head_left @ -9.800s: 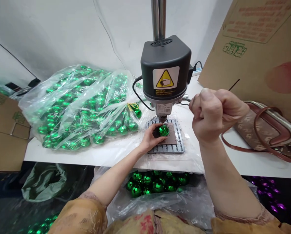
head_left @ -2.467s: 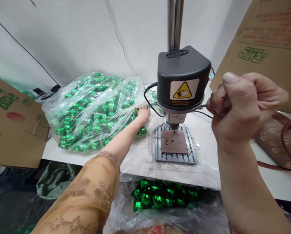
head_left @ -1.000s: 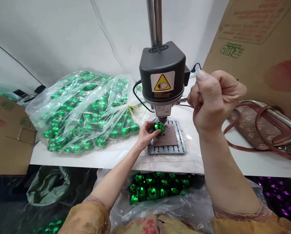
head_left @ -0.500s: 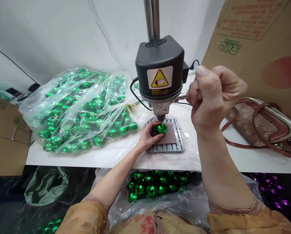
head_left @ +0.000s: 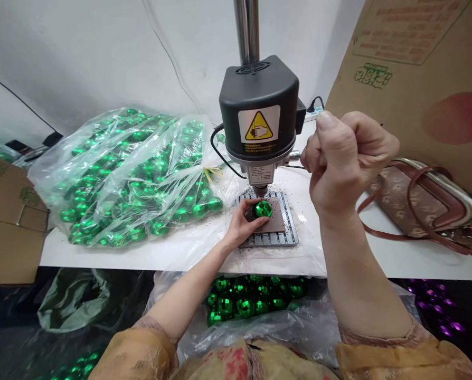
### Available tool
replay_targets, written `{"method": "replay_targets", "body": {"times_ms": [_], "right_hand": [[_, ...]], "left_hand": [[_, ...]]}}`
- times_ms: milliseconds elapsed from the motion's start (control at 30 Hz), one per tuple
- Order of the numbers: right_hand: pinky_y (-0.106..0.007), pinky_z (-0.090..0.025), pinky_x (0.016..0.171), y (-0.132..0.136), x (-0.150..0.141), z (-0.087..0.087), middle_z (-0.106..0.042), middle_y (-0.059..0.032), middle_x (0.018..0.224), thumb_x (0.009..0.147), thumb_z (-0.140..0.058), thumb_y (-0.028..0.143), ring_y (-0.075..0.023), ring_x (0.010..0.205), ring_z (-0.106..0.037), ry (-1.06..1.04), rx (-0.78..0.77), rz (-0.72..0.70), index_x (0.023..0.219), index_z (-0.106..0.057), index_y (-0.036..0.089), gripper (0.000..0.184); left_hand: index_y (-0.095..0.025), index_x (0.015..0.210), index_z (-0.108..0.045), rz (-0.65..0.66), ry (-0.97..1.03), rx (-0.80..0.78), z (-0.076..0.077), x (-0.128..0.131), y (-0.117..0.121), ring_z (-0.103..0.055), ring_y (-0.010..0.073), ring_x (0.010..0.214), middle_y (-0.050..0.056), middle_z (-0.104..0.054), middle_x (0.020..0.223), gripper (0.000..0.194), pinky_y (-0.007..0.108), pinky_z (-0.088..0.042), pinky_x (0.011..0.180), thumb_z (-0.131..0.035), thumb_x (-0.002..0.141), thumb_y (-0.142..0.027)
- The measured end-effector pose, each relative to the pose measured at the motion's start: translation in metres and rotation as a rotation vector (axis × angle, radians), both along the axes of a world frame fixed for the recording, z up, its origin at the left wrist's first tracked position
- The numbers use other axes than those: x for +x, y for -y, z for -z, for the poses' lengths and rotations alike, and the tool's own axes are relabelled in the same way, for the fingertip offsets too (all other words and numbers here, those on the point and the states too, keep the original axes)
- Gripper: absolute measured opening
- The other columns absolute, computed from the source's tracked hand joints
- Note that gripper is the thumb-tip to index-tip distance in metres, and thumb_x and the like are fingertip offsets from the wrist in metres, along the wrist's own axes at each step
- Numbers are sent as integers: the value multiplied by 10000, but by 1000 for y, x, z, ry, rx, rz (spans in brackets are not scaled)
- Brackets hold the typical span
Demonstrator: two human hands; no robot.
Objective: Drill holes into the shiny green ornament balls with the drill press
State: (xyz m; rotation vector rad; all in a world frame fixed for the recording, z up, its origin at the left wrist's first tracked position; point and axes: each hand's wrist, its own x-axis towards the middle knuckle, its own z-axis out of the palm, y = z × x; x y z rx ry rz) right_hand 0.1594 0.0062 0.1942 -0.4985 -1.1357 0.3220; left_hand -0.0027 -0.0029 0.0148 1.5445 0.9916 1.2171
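A black bench drill press (head_left: 260,105) with a yellow warning label stands in front of me. On its grooved metal base (head_left: 292,235) lies a brown board (head_left: 276,224). My left hand (head_left: 242,224) pinches a shiny green faceted ball (head_left: 263,209) between thumb and fingers on that board, right under the drill chuck (head_left: 260,190). A dark spot shows on top of the ball; whether the bit touches it I cannot tell. To the right of the motor housing, my right hand (head_left: 345,158) is closed in a fist at the press's feed lever, which the fingers mostly hide.
A tied clear plastic bag (head_left: 133,179) of green balls lies left on the white table (head_left: 141,258). Below the table edge is an open bag of green balls (head_left: 246,306). A brown handbag (head_left: 422,200) and a cardboard box (head_left: 410,79) stand right. Dark crumbs dot the base.
The camera view has shifted very slightly. Both hands keep nearly the same grip and place, and the ball stays under the chuck.
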Motion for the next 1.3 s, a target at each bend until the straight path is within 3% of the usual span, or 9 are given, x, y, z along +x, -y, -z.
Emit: {"method": "replay_targets", "body": {"times_ms": [233, 467, 700, 1100, 1200, 1300], "right_hand": [[-274, -167, 457, 10, -5, 13, -235, 59, 469, 866, -586, 168, -29, 394, -287, -80, 115, -61, 548, -206, 172, 496], [-256, -162, 437, 5, -5, 25, -203, 59, 468, 852, -585, 188, -17, 394, -240, -72, 200, -61, 561, -166, 162, 511], [-259, -186, 389, -1, -4, 41, -218, 59, 428, 813, -596, 198, -34, 371, -223, -59, 292, 41, 505, -178, 171, 520], [-260, -249, 401, 2, 0, 56, -247, 59, 416, 785, -595, 157, -42, 361, -252, 8, 350, 8, 512, -172, 179, 504], [-260, -234, 405, 5, -2, 46, -241, 59, 415, 810, -584, 165, -36, 367, -254, -25, 285, 26, 493, -187, 173, 508], [-266, -215, 406, 4, -4, 18, -277, 61, 416, 810, -609, 169, -41, 377, -287, -93, 71, 23, 478, -258, 182, 483]], "left_hand": [[-190, 1173, -588, -3, 11, -18, 3, -1, -1, -622, 271, 1219, 112, -668, 1244, 549, 470, -456, 1107, -860, 733, -373], [-194, 1177, -586, -5, 5, -31, 5, -1, -2, -615, 277, 1232, 114, -663, 1253, 557, 476, -458, 1108, -858, 732, -388], [-196, 1179, -579, -19, -13, -9, 5, -1, 0, -618, 274, 1227, 115, -664, 1249, 551, 474, -458, 1102, -852, 741, -389], [-189, 1190, -572, -22, -15, -6, 4, 0, 1, -613, 269, 1229, 120, -655, 1268, 562, 470, -454, 1101, -846, 745, -397], [-190, 1182, -572, -13, 3, -10, 3, 2, 2, -632, 262, 1198, 117, -668, 1246, 562, 455, -478, 1073, -844, 744, -413], [-188, 1155, -578, -22, 12, -1, 2, 4, 1, -659, 252, 1139, 111, -689, 1195, 547, 440, -502, 1033, -847, 736, -414]]}}
